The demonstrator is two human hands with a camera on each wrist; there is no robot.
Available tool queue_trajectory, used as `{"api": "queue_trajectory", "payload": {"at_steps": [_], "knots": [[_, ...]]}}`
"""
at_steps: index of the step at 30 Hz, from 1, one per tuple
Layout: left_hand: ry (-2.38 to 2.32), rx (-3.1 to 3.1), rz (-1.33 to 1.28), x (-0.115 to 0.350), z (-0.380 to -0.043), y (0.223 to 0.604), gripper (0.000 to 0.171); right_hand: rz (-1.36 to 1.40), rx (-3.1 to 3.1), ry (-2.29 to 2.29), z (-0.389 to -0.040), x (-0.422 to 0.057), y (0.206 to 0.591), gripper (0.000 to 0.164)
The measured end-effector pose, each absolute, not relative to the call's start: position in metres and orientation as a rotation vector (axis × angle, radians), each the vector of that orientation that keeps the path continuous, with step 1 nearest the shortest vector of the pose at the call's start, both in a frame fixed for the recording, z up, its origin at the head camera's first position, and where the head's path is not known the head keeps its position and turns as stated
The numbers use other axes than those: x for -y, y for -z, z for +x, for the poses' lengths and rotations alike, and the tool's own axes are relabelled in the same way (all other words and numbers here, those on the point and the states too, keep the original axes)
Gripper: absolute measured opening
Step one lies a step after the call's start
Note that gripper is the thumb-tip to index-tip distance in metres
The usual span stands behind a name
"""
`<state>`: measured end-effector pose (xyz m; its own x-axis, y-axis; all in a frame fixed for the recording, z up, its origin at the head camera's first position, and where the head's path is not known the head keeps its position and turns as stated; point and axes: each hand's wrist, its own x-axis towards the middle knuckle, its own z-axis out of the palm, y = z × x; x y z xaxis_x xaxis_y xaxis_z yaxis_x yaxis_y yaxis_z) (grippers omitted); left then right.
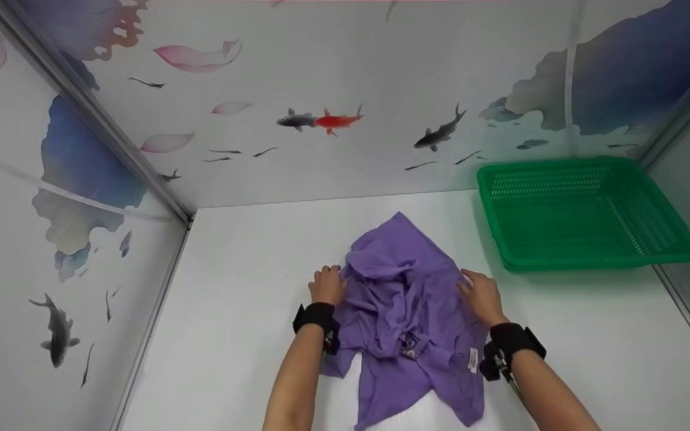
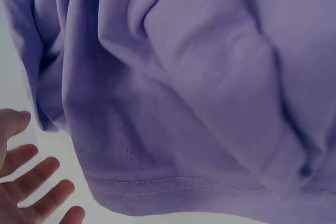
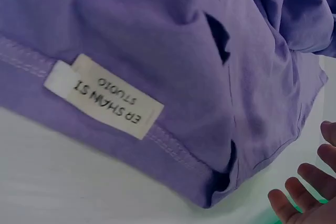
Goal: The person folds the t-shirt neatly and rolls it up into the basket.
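A crumpled purple shirt (image 1: 405, 299) lies on the white table, its folds bunched in the middle and a dark print partly showing. My left hand (image 1: 328, 286) is at the shirt's left edge; the left wrist view has its fingers (image 2: 39, 179) spread beside the double-stitched hem. At the right edge is my right hand (image 1: 483, 297), and the right wrist view shows those fingers (image 3: 315, 179) apart and relaxed beside the cloth. A white sewn label (image 3: 107, 98) stands out on the fabric near the right wrist. Neither hand grips the cloth.
A green plastic basket (image 1: 572, 263) with perforated sides stands at the back right, beyond the right hand. White panels painted with fish and petals enclose the table (image 1: 231, 287) at the back, left and right. Black bands (image 1: 516, 340) wrap both wrists.
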<state>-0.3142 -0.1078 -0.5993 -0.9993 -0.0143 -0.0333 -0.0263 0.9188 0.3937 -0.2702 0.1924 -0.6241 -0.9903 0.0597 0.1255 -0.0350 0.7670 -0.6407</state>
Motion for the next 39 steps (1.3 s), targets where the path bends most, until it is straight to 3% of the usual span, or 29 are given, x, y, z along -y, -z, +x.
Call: {"api": "queue_trajectory", "payload": {"at_steps": [9, 13, 23, 25, 31, 33, 36, 39], "knots": [[-0.806, -2.887, -0.205, 0.099, -0.345, 0.618, 0.039, -0.185, 2.891, -1.236, -0.305, -0.193, 0.626, 0.040], [-0.830, -2.867, -0.281, 0.102, -0.343, 0.620, 0.038, -0.220, 2.891, -1.387, -0.310, -0.185, 0.631, 0.043], [-1.000, -2.885, -0.227, 0.099, -0.342, 0.622, 0.021, -0.381, 2.863, -1.537, -0.319, -0.178, 0.636, 0.037], [-1.062, -2.918, -0.196, 0.103, -0.348, 0.636, 0.018, -0.394, 2.849, -1.492, -0.319, -0.178, 0.634, 0.032], [-1.223, -2.984, -0.273, 0.152, -0.407, 0.785, 0.018, -0.436, 2.776, -1.326, -0.318, -0.184, 0.628, 0.020], [-1.206, -2.973, -0.347, 0.173, -0.421, 0.816, 0.021, -0.462, 2.745, -1.310, -0.318, -0.187, 0.627, 0.019], [-1.181, -2.967, -0.394, 0.203, -0.419, 0.812, 0.025, -0.508, 2.714, -1.312, -0.318, -0.190, 0.625, 0.017], [-1.117, -3.008, -0.452, 0.227, -0.401, 0.768, 0.027, -0.545, 2.704, -1.314, -0.316, -0.195, 0.625, 0.016]]}}
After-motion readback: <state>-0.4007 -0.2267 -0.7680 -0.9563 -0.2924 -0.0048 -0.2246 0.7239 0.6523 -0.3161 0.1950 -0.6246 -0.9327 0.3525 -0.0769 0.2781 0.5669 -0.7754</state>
